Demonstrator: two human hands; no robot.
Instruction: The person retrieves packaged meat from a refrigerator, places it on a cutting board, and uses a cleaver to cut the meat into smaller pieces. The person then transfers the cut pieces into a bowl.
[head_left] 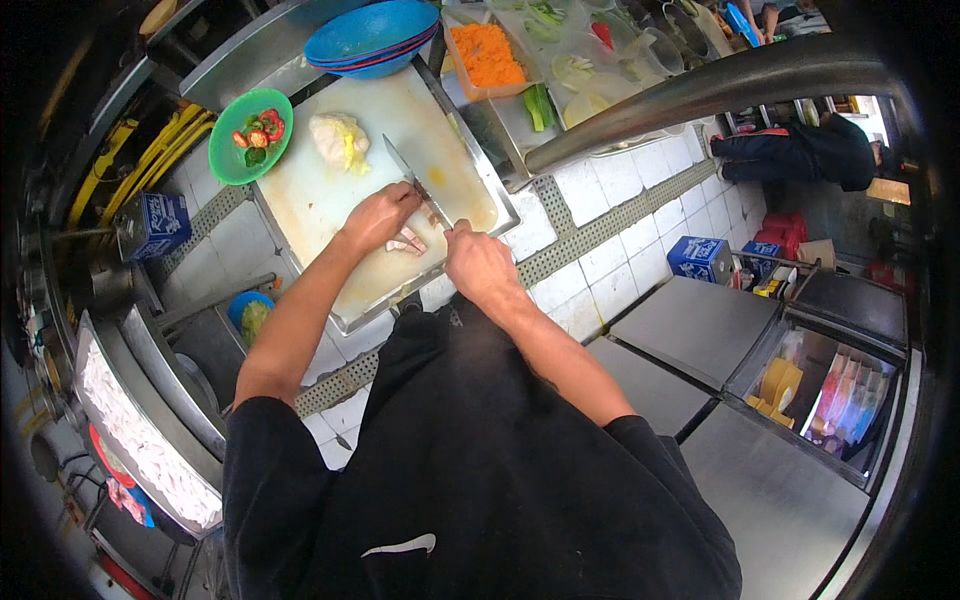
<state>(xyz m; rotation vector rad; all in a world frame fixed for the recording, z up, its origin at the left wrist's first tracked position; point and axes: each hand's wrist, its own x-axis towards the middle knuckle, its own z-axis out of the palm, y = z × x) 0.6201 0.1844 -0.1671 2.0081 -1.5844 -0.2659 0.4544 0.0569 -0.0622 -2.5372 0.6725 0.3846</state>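
Note:
My right hand [482, 262] is closed round the handle of a kitchen knife [402, 163]. Its long blade points away and to the left across a white cutting board [318, 228]. Beside the blade, the curled fingers of my left hand [384, 214] press on a piece of meat, mostly hidden under them. Pinkish cut meat strips [407, 241] lie on the board between my two hands. Farther off on the board rests a pale, raw-looking lump of meat [335, 140] with a yellow part at its right side.
A green bowl [226, 152] of cut red and green peppers overlaps the board's far left corner. Stacked blue bowls [372, 30] stand beyond. At far right are a tub of shredded orange vegetable [487, 55] and a curved metal bar [700, 97]. Another person [800, 155] stands farther right.

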